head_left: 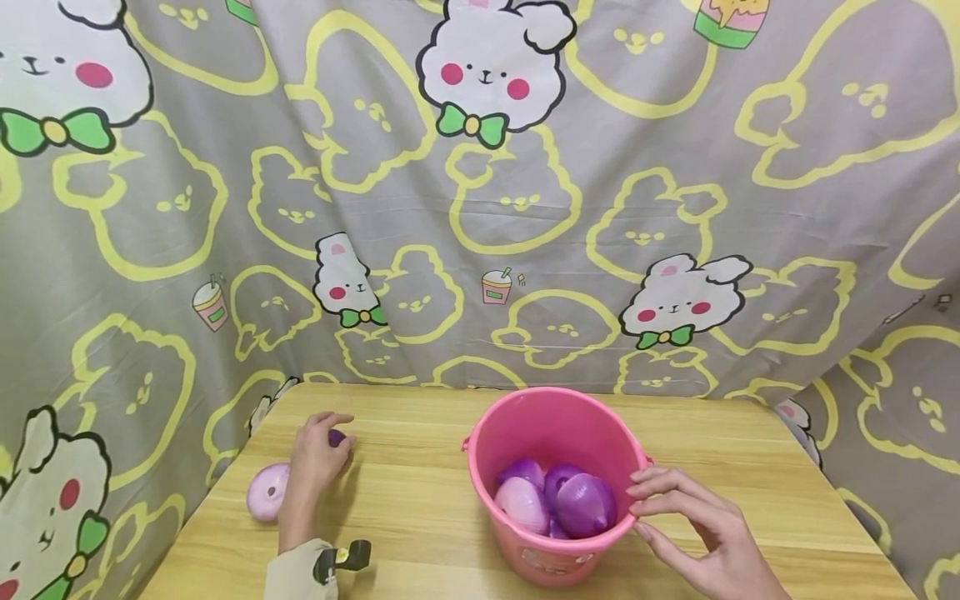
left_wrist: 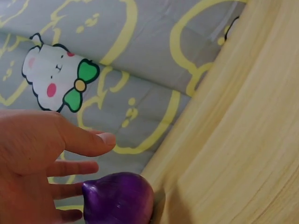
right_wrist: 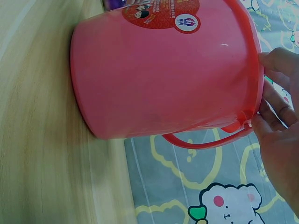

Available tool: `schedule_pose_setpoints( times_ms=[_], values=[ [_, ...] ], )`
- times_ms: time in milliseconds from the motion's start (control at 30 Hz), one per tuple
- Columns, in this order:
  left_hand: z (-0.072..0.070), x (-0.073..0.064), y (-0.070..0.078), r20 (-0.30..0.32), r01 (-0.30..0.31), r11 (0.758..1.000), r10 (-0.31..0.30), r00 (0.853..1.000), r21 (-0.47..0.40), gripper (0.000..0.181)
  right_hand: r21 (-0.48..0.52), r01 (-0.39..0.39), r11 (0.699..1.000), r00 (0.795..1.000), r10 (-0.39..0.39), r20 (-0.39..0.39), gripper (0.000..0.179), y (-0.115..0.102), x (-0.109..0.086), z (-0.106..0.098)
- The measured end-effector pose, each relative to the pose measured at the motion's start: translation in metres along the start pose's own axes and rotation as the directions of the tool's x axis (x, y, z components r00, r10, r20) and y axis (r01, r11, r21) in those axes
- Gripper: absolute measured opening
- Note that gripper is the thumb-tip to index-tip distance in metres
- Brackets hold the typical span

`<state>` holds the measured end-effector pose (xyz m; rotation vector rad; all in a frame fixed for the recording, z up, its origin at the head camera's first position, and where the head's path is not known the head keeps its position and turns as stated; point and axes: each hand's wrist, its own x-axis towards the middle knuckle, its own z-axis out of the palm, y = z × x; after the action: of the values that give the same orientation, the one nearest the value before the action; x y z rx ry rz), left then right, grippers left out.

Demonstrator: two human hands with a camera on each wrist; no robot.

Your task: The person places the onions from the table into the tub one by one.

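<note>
Near the table's left back, my left hand point(head_left: 318, 454) is stretched toward a dark purple onion point(left_wrist: 120, 198). Its thumb and fingers are spread, the fingertips right at the onion's pointed tip in the left wrist view. Behind that wrist lies a paler, pinkish-purple onion point(head_left: 266, 492), partly covered by the forearm. A pink bucket point(head_left: 525, 554) stands upright right of the middle, holding several purple onions point(head_left: 585, 504) and a paler one point(head_left: 522, 504). Fairly straight fingers of my right hand point(head_left: 705, 529) touch the bucket's right rim, close to where the handle point(right_wrist: 205, 143) joins.
The wooden table point(head_left: 420, 483) runs back to a grey curtain point(head_left: 420, 208) printed with bears and rabbits, which also hangs along both sides. A red sticker point(right_wrist: 161, 11) is on the bucket's outer wall. Bare tabletop lies between the left hand and the bucket.
</note>
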<state>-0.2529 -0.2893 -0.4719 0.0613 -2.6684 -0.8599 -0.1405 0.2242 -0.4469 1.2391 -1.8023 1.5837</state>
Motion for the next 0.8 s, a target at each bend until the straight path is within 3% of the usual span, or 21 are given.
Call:
schedule_pose_setpoints(
  times_ms=[800],
  values=[
    [0.0089,-0.0004,-0.0091,0.049,0.069,0.994,-0.073,0.996,0.084,0.044,-0.013,-0.015,1.0,1.0,0.015,-0.01,0.044,0.0003,-0.0007,-0.0002]
  ],
)
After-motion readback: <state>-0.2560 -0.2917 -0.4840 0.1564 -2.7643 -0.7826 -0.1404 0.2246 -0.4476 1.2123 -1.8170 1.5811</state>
